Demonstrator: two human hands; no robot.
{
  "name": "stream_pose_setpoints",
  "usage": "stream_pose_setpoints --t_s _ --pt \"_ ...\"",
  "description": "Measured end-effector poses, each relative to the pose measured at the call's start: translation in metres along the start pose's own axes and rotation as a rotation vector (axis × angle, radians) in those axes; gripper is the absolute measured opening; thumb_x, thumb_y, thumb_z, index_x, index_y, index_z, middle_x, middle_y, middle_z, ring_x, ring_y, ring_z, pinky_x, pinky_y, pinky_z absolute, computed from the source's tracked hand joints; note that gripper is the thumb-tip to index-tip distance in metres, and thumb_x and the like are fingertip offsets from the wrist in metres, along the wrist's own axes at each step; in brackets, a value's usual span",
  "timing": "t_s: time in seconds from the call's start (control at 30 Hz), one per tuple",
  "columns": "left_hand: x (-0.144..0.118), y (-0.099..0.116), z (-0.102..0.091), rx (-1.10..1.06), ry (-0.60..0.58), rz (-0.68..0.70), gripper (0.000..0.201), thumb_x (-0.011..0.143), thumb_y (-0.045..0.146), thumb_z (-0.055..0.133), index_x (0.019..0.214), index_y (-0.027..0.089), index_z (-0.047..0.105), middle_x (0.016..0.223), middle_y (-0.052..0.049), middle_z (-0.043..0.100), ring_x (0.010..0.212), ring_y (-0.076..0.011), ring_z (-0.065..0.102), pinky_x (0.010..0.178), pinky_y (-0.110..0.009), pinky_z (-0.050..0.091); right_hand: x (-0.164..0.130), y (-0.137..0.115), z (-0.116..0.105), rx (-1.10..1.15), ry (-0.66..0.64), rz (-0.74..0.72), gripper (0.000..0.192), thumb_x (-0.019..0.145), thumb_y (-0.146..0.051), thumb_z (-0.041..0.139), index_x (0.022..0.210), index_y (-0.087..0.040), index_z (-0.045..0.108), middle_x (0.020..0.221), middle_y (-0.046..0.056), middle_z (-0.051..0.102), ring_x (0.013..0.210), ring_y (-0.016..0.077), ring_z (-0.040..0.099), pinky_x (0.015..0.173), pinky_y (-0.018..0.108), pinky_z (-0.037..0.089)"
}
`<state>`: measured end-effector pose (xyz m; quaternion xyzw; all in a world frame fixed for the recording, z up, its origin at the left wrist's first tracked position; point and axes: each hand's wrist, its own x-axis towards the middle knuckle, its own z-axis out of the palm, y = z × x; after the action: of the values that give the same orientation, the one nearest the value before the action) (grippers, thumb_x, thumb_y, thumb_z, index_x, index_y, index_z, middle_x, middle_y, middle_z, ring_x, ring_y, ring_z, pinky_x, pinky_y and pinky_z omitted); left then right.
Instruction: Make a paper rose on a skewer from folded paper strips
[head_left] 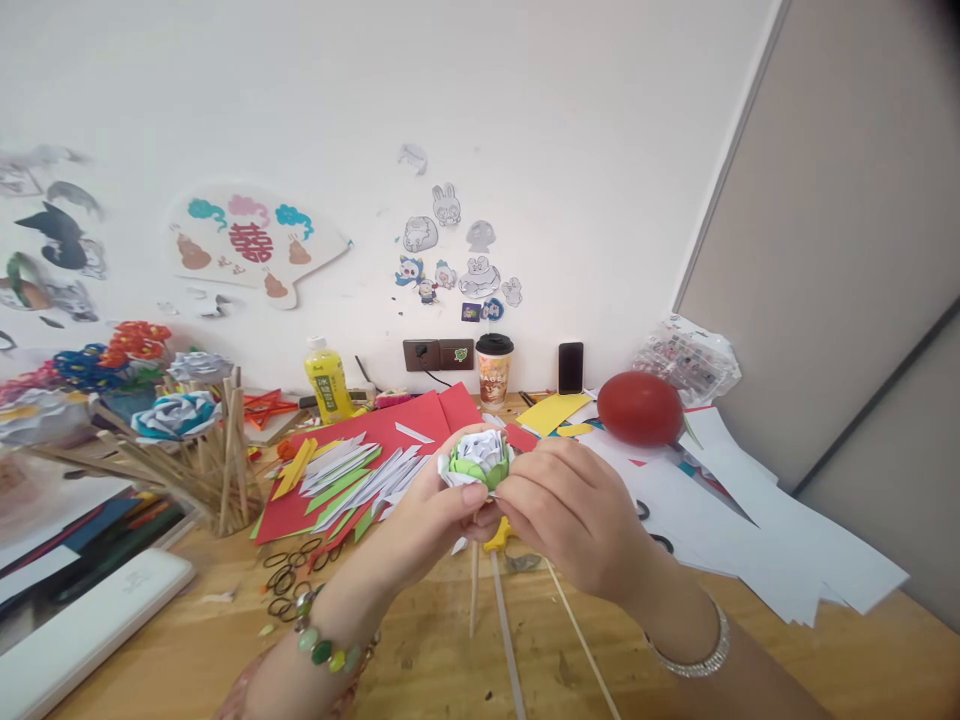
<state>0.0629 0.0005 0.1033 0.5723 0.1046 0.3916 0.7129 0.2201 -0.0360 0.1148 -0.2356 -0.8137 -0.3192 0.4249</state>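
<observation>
A small paper flower with white petals and green outer leaves sits between both my hands above the wooden table. My left hand pinches its left side with thumb and fingers. My right hand closes on its right side and base. Below my hands lie thin wooden sticks and a small yellow object, partly hidden by my fingers.
Red paper carries cut white and green paper strips. A cluster of stick-mounted paper flowers stands at left. A red balloon, white sheets, a yellow bottle, a cup and black rings lie around.
</observation>
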Motion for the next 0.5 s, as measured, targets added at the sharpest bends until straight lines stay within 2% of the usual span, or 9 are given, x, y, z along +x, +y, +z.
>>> stream_pose_setpoints --t_s 0.1,0.27,0.37,0.5 --pt "-0.001 0.000 -0.001 0.002 0.008 -0.011 0.039 0.069 0.040 0.070 0.093 0.019 0.048 0.058 0.007 0.034 0.048 -0.0059 0.026 0.045 -0.020 0.019 0.001 -0.001 -0.002 0.004 -0.026 0.000 0.016 0.085 -0.007 0.044 0.086 -0.012 0.059 0.076 0.008 0.062 0.072 0.0186 0.051 0.064 0.032 0.044" --pt "-0.001 0.002 0.001 -0.019 0.046 -0.016 0.042 0.067 0.038 0.072 0.096 0.019 0.048 0.059 0.007 0.037 0.050 -0.0061 0.026 0.045 -0.019 0.020 0.005 0.002 -0.005 0.111 -0.002 0.054 0.016 0.089 -0.012 0.044 0.085 -0.015 0.059 0.078 0.006 0.064 0.073 0.0166 0.052 0.064 0.030 0.044" --pt "-0.001 0.004 0.003 -0.023 0.035 0.011 0.036 0.068 0.037 0.071 0.092 0.018 0.051 0.062 0.006 0.037 0.051 -0.0062 0.027 0.045 -0.020 0.020 0.007 0.007 -0.005 0.223 0.011 0.087 0.014 0.091 -0.018 0.046 0.085 -0.014 0.058 0.078 0.005 0.065 0.073 0.0154 0.053 0.067 0.029 0.045" --pt "-0.001 0.005 0.003 -0.009 0.018 0.030 0.030 0.071 0.037 0.069 0.086 0.016 0.054 0.061 0.005 0.037 0.052 -0.0065 0.029 0.045 -0.020 0.020 0.006 0.010 -0.005 0.202 -0.012 0.102 0.014 0.091 -0.017 0.047 0.082 -0.015 0.058 0.075 0.004 0.064 0.071 0.0152 0.052 0.066 0.029 0.045"
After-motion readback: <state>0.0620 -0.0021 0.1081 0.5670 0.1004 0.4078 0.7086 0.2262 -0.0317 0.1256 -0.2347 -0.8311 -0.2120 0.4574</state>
